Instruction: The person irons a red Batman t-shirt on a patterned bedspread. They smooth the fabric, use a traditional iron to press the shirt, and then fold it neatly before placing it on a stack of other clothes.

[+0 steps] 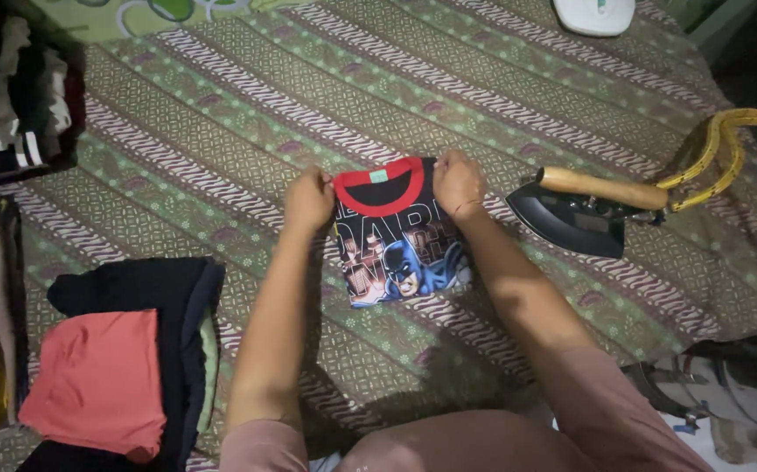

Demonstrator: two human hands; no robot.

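A small black shirt (396,240) with a red collar and a printed cartoon figure lies folded into a narrow rectangle on a green patterned cloth (221,131). My left hand (309,200) pinches the shirt's upper left corner beside the collar. My right hand (458,183) presses and grips the upper right corner. Both forearms reach forward from the bottom of the view.
A black flat iron (579,214) with a wooden handle and a yellow braided cord (719,144) rests just right of the shirt. A stack of folded clothes, coral on top (103,380), lies at lower left. More clothes pile at the left edge; a white object (594,13) sits at top.
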